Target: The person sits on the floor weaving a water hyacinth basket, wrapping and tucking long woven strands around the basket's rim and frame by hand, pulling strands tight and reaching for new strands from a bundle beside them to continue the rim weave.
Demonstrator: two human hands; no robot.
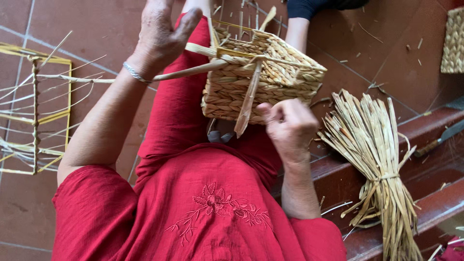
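Observation:
A half-woven straw basket on a yellow wire frame rests on my lap, over my red clothing. My left hand is raised at the basket's left side, fingers pinched on a long straw strand that runs across the basket rim. My right hand is closed at the basket's lower right edge, gripping it beside a flat straw strip that hangs down the front. A silver bracelet circles my left wrist.
A tied bundle of dried straw lies on the red steps at right. A knife lies beyond it. A bare yellow wire frame with straw strands stands on the tiled floor at left. Another woven piece sits at the top right.

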